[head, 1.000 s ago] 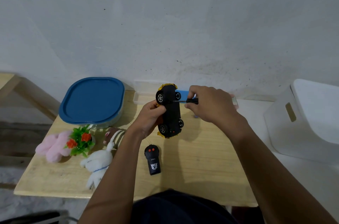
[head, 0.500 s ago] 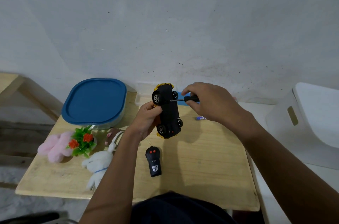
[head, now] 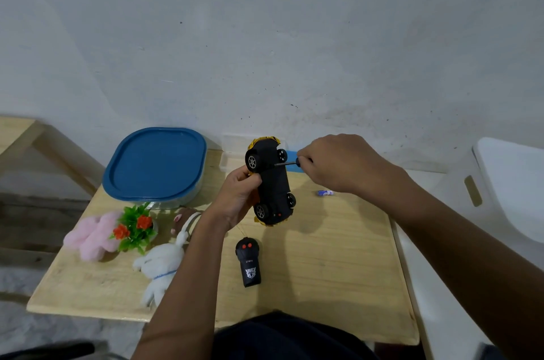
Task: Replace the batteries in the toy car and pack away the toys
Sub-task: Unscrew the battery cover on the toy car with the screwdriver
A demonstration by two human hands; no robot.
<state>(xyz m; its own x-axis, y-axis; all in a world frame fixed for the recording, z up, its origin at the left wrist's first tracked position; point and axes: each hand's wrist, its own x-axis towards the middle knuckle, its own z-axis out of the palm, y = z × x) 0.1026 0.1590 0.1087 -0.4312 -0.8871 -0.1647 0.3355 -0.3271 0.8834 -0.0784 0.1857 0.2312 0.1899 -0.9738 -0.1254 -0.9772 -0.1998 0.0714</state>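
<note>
The left hand (head: 235,197) is curled round the toy car (head: 272,183), thumb on the side towards the camera and fingers wrapped behind the body, holding it in the air above the middle of the wooden table (head: 338,271), nearer the far edge. The car is turned so that its black underside and all four wheels face the camera; its long axis runs from the person towards the wall, leaning a little to the left at the far end, with yellow bodywork showing at both ends. The right hand (head: 332,165) is clenched round the dark handle of a small screwdriver (head: 287,163) – the shaft lies almost level, pointing left, and its tip touches the underside just by the far pair of wheels. A single battery (head: 326,192) lies on the table below the right wrist, apart from the car. The black remote control (head: 248,262) lies nearer the front edge, just below the car. Towards the left edge sit a white plush rabbit (head: 160,265), a pink plush toy (head: 91,234), a small artificial plant with red flowers (head: 135,227) and a brown striped plush (head: 185,218) – with a blue-lidded container (head: 156,165) at the far left corner.
</note>
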